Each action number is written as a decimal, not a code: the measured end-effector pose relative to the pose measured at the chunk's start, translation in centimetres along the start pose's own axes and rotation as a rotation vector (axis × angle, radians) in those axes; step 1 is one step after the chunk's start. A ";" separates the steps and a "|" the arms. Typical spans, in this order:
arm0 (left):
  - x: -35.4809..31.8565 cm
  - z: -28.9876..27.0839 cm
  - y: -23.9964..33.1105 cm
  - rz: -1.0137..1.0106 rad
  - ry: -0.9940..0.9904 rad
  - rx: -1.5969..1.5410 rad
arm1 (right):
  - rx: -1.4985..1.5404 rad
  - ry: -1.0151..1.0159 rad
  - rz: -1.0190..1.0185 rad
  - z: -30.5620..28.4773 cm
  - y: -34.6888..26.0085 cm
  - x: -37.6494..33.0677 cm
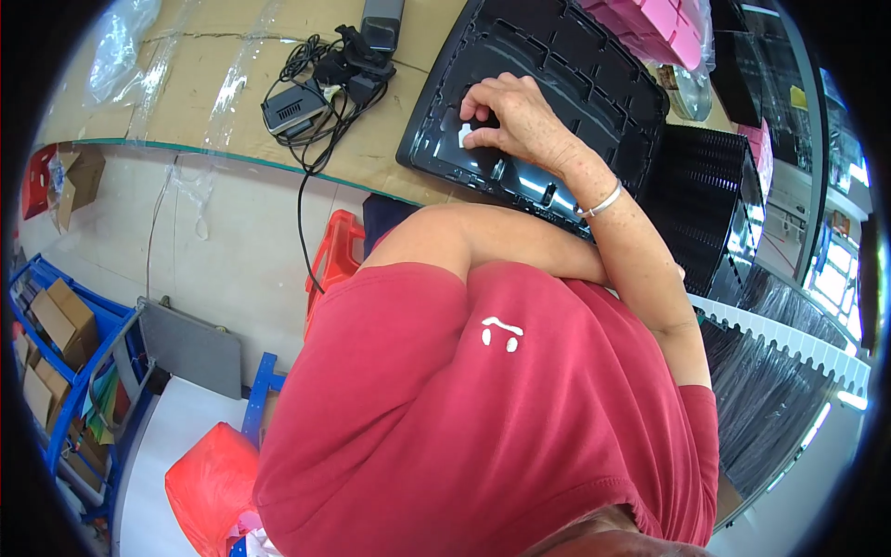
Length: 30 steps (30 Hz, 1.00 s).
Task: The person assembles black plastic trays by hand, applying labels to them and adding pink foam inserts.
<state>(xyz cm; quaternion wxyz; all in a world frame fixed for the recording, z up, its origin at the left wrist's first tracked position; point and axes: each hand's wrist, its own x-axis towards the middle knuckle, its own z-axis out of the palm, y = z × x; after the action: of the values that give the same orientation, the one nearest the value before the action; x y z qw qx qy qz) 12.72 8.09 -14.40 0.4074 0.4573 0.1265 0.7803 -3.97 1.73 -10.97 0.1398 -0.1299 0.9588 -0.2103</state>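
Observation:
My right hand (520, 119), with a pale bracelet on its wrist, is over a large black plastic panel (566, 70) on the table. The thumb and curled fingers close on a small white piece (464, 136) just above the panel's glossy surface; its exact kind I cannot make out. The panel has raised ribs and clips along its inside. My left forearm (538, 249) lies across my body at the table's front edge. It passes behind my right arm, which hides nearly all of my left hand, so its fingers cannot be read.
Left of the panel lies a tangle of black cable (320, 70) with a grey-black device (295, 110). Stacked black panels (696, 204) stand at the right, below pink parts (654, 28). A red plastic stool (339, 246) and blue rack (83, 353) are on the left.

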 end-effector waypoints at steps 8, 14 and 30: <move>-1.2 -0.1 0.4 0.010 -0.007 0.029 | 0.036 0.017 -0.011 0.3 0.6 0.2; -1.3 -0.4 -0.7 0.016 0.023 0.024 | -0.201 0.146 -0.094 1.3 -0.6 -0.3; -1.7 1.7 -4.4 -0.045 -0.112 0.029 | -0.082 0.424 0.024 -7.9 -7.2 -9.6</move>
<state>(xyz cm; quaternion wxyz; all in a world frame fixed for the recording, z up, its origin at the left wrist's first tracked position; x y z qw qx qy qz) 16.83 9.30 -16.97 0.4247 0.5033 0.1253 0.7421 3.77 1.25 1.11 -0.0679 -0.0768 0.9760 -0.1922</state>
